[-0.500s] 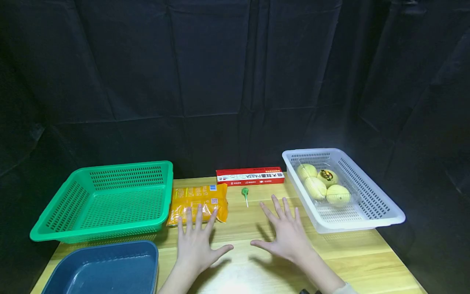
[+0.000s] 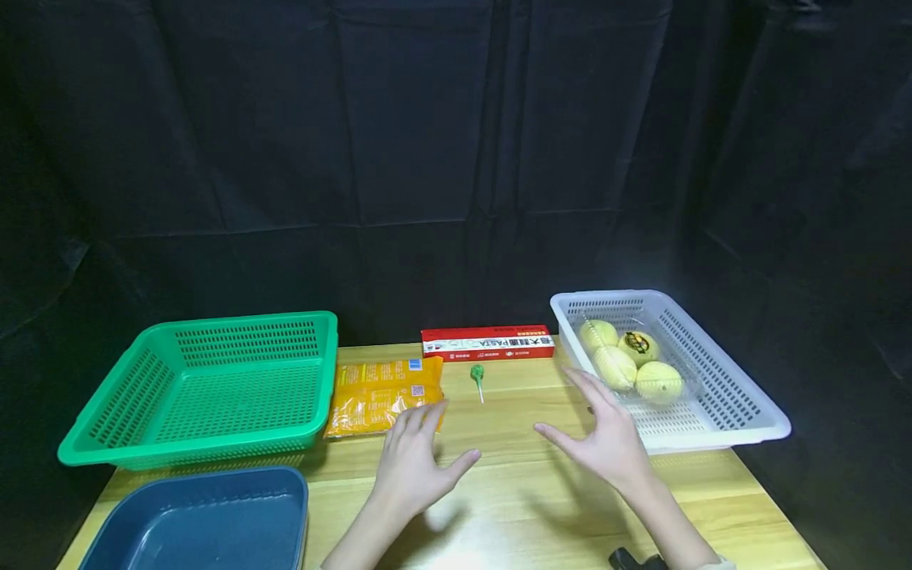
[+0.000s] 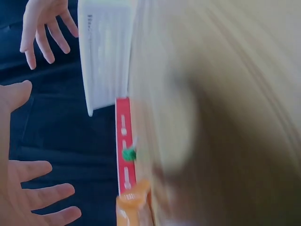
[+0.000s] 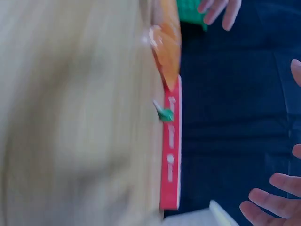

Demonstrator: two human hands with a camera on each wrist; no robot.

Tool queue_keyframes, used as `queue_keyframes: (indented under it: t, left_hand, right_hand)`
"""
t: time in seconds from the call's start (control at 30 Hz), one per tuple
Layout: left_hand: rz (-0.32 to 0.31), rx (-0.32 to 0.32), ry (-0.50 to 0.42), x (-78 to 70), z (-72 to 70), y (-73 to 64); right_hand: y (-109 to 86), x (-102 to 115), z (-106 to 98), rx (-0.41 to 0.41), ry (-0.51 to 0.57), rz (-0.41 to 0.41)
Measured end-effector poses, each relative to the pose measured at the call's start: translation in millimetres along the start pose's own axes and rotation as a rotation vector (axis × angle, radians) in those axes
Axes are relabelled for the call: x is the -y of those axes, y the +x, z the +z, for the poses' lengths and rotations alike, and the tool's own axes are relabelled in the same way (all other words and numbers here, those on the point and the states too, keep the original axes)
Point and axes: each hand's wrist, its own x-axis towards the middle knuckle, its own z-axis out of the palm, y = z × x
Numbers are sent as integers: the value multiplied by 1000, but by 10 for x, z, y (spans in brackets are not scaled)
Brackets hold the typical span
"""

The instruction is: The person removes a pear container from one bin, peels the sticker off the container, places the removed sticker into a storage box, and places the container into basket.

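Note:
Both hands hover over the table with nothing in them. My left hand is just in front of an orange plastic packet, fingers loosely bent and thumb spread to the right. Further right, my right hand is held beside the white basket, its fingers overlapping the basket's near-left side in the head view. Inside that basket sits a clear pack of pale yellow round fruit, one with a dark label. Behind the hands lie a green lollipop and a red pasta box.
A green basket stands at the left, with a dark blue tub in front of it. Near my right forearm is a small black object at the lower edge. A dark cloth hangs behind the table.
Both hands have shifted to the right, the right one closer to the white basket. Their spread fingers have drawn together and turned. The objects on the table stay where they were.

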Motion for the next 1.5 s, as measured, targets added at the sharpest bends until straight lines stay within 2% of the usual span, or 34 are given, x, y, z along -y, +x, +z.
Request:
queue_keyframes:
  t: [0.13,0.3,0.37,0.47,0.57,0.67,0.9,1.13,1.23,1.4,1.5]
  left_hand:
    - [50,30,-58,-182,104,53]
    - [117,47,-33,-405,232,145]
    - [123,58,-26,-480,259,200]
    - [116,106,-49,-584,286,324]
    - [115,161,-76,-689,322,446]
    - [119,189,-88,-758,359,523]
    - [107,247,-126,-945,528,570]
    - [52,325,-253,-1172,705,616]
    - [51,341,-299,-1249,778,647]
    - [69,336,-328,-1362,862,732]
    - [38,347,-342,-1428,907,776]
  right_hand:
    - [-16,-143,-171,-68,-22,55]
    - [-13,-300,-368,-127,-66,114]
    - [28,-359,-428,-133,-86,139]
    - [104,-477,-519,-146,-114,198]
    - [149,-596,-640,-134,-147,289]
    - [195,-689,-704,-104,-173,383]
    - [265,-906,-707,-13,-197,534]
    - [299,-1102,-682,114,-219,666]
    - [320,-1170,-665,119,-234,709]
    - [371,-1248,-695,118,-206,779]
    - [417,-1300,-743,125,-99,859]
